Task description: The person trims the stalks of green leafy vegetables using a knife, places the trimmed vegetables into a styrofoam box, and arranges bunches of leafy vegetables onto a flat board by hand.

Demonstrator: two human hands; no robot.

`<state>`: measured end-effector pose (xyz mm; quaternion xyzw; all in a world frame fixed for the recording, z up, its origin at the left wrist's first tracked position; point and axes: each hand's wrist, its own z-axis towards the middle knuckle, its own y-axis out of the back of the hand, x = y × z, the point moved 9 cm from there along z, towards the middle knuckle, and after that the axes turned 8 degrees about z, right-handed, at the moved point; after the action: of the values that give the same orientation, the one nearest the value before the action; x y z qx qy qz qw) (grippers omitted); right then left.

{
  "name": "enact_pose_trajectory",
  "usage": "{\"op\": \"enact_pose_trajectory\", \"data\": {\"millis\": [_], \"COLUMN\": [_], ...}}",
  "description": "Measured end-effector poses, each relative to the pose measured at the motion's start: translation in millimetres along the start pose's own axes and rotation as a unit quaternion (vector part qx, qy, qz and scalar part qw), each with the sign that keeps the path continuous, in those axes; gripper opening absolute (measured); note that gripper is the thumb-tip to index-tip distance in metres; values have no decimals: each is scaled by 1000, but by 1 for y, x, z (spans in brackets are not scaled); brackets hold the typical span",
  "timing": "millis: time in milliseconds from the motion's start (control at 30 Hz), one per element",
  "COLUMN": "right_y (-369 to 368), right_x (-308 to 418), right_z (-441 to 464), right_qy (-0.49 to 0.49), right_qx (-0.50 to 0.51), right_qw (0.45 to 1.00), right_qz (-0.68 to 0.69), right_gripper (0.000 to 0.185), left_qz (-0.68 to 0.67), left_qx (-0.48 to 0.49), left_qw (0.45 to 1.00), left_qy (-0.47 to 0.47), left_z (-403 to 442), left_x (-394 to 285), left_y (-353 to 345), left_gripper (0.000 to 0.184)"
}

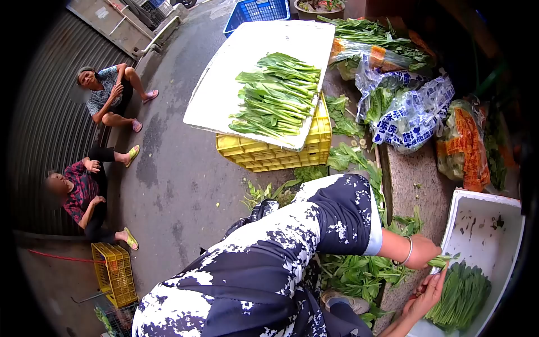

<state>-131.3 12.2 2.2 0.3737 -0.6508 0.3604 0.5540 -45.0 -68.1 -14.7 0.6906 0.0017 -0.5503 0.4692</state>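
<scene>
My left hand (422,253), with a silver bangle at the wrist, is closed on a small leafy green stalk (441,261). Just below it my right hand (429,293) comes in from the bottom edge, its fingers curled and their tips at the pale lower part of the same stalk. Both hands are over the near side of a white foam box (477,224). Inside that box lies a neat bundle of leafy greens (461,295), right beside my right hand. Dark bits of leaf stick to the box's inner wall.
Trimmed greens (275,95) lie on a white foam lid (224,73) over a yellow crate (264,157). Plastic bags of vegetables (412,112) stand along the step (412,191). Loose leaves (365,275) cover the ground by my shoe (345,301). Two people sit against a shutter.
</scene>
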Motion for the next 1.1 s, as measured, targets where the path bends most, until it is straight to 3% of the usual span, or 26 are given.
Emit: {"op": "enact_pose_trajectory", "data": {"millis": [233,367,433,500,567,700,833,900,933,967,1000,1033,1100], "right_y": [25,40,48,61,83,100,101,97,98,100,104,115,143], "right_x": [11,11,6,12,25,22,16,15,13,10,7,3,18], "right_z": [2,2,3,5,3,0,-2,-2,-2,0,4,9,10], "right_qy": [24,12,-28,-24,27,15,9,10,12,4,-11,-15,-1], "right_qx": [-28,-25,-17,-34,-116,-135,-159,-140,-147,-135,-144,-162,-254], "right_qw": [998,999,996,996,988,983,983,988,988,989,987,983,962], "right_qz": [-57,-19,89,79,96,125,91,59,46,53,67,87,101], "right_gripper": [42,43,44,45,44,43,44,44,44,44,45,42,36], "left_qz": [22,10,8,18,13,122,370,464,517,513,527,530,562], "left_qx": [-15,18,40,69,20,-100,-183,-136,-185,-213,-198,-112,-96], "left_qw": [1000,999,998,994,998,987,910,865,831,824,816,805,771], "left_qy": [-14,-46,-57,-79,-58,11,44,135,85,109,135,242,282], "left_z": [7,10,11,8,11,-20,-84,-120,-144,-166,-181,-193,-222], "left_x": [-16,-25,-27,-33,-24,-1,56,110,125,135,165,193,240], "left_y": [-5,-15,-19,-14,13,131,230,267,287,306,319,327,330], "left_gripper": [34,36,38,40,42,28,29,37,37,37,39,45,64]}}
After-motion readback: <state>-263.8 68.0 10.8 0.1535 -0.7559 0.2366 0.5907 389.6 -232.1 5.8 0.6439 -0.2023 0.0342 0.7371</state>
